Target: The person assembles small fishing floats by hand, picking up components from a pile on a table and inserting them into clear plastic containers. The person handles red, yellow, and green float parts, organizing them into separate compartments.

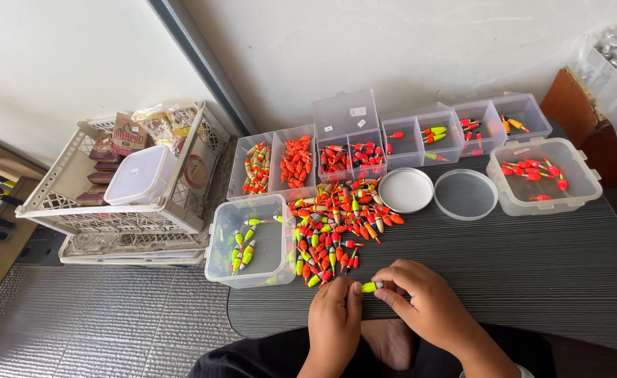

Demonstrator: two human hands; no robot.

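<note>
The yellow-green float [370,287] is pinched between the fingertips of the left hand [335,316] and right hand [424,302], each grip clenched on one end, just above the desk [532,266] edge, near the heap of floats [340,224], so it can be inspected.

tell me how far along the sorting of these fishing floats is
Done: floats already lie sorted in the row of clear boxes, a few yellow-green ones in the near tub and red ones in the right tub. In hand: the left hand and right hand pinch one yellow float. Left: a big mixed pile on the table.
</note>
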